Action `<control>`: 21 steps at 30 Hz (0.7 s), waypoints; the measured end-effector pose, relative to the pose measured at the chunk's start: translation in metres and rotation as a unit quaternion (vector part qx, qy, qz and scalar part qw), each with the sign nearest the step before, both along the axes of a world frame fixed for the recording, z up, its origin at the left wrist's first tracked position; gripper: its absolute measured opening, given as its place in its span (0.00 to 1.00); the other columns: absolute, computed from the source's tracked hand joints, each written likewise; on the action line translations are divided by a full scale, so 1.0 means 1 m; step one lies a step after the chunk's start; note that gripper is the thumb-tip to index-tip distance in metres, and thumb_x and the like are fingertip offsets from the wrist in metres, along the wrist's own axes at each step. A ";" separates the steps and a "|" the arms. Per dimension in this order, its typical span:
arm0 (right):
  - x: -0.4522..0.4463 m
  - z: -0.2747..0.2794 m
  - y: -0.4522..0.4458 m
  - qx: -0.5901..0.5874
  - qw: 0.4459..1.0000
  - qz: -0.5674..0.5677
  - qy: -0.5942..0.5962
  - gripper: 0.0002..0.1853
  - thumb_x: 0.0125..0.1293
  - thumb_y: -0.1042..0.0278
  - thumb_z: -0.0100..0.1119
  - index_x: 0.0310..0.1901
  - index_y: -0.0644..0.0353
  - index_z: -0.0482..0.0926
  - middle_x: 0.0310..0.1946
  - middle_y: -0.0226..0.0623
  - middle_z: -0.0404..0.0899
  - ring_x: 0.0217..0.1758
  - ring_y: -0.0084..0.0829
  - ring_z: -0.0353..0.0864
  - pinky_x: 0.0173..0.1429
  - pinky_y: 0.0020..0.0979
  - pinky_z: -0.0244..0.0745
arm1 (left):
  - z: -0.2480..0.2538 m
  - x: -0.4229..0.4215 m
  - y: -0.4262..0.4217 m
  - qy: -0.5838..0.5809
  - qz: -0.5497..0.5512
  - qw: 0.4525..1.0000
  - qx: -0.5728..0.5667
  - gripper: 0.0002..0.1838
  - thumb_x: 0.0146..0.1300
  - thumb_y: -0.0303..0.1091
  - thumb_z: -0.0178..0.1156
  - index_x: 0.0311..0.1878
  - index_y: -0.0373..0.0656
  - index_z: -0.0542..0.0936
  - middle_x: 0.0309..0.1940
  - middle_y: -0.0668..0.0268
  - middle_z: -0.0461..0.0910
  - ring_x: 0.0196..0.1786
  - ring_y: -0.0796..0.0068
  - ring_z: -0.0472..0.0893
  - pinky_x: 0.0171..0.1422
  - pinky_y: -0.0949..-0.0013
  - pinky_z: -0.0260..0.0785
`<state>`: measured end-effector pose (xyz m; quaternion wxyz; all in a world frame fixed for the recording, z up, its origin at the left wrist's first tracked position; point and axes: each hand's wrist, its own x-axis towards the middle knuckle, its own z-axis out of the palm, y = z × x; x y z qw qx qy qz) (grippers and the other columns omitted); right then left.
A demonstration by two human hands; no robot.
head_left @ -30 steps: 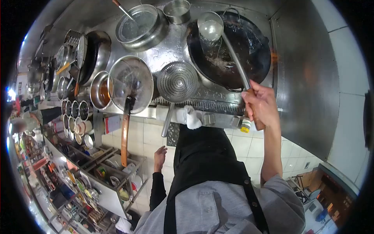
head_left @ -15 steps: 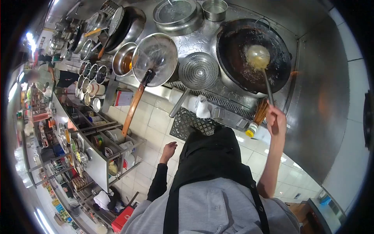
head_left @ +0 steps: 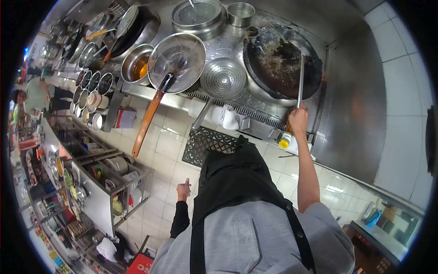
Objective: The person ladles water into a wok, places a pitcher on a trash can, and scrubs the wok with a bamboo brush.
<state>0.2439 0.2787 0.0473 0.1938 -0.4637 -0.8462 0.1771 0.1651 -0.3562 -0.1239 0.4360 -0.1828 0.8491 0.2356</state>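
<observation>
My right hand [head_left: 298, 120] is wrapped round the handle of a long metal ladle [head_left: 301, 80], whose bowl end is over the dark wok [head_left: 283, 75]. Liquid splashes up at the wok's far left side. Low at my left side hangs my left hand [head_left: 183, 190], away from the stove, its fingers curled; whether it holds anything is too small to tell. A perforated skimmer [head_left: 223, 78] lies left of the wok. Beside it rests a mesh strainer [head_left: 177, 62] with a wooden handle, next to a pot of orange liquid [head_left: 138, 64].
A white cloth [head_left: 229, 118] and a yellow-capped bottle [head_left: 285, 139] are at the stove's front edge. Lidded pot [head_left: 198, 14] and small pot [head_left: 241, 14] stand behind. Seasoning containers [head_left: 93, 81], a shelf unit [head_left: 93, 196] and another person [head_left: 36, 96] are left.
My right hand and the ladle have swung, and the ladle's bowl no longer shows. Liquid now splashes in the wok. The view has shifted slightly, and my left hand stays low.
</observation>
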 end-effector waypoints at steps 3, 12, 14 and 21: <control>0.046 -0.002 -0.011 -0.087 0.992 -0.092 0.024 0.11 0.59 0.76 0.54 0.43 0.69 0.69 0.21 0.53 0.78 0.21 0.48 0.81 0.29 0.44 0.76 | -0.001 -0.005 -0.010 0.013 0.232 0.966 0.112 0.26 0.73 0.51 0.49 0.50 0.33 0.81 0.19 0.56 0.81 0.19 0.66 0.81 0.21 0.65 0.73; 0.139 -0.010 -0.115 -0.204 0.943 -0.204 0.168 0.06 0.61 0.80 0.52 0.35 0.65 0.65 0.16 0.39 0.71 0.08 0.31 0.72 0.09 0.34 0.63 | 0.037 -0.108 0.060 0.024 0.142 0.948 0.283 0.30 0.72 0.49 0.51 0.66 0.34 0.68 0.57 0.54 0.78 0.52 0.61 0.82 0.53 0.60 0.75; 0.152 -0.044 -0.134 -0.219 0.930 -0.235 0.177 0.05 0.63 0.79 0.51 0.34 0.66 0.64 0.15 0.37 0.70 0.08 0.30 0.72 0.08 0.34 0.63 | 0.049 -0.136 0.095 0.037 0.131 0.934 0.331 0.30 0.71 0.50 0.52 0.65 0.34 0.69 0.58 0.54 0.78 0.54 0.61 0.80 0.55 0.60 0.74; 0.188 -0.151 -0.168 -0.158 0.951 -0.254 -0.082 0.16 0.63 0.68 0.56 0.47 0.71 0.69 0.31 0.60 0.80 0.39 0.59 0.82 0.43 0.57 0.75 | 0.100 -0.195 0.216 0.119 -0.027 0.937 0.328 0.36 0.68 0.49 0.57 0.69 0.29 0.64 0.65 0.46 0.69 0.66 0.55 0.71 0.66 0.56 0.65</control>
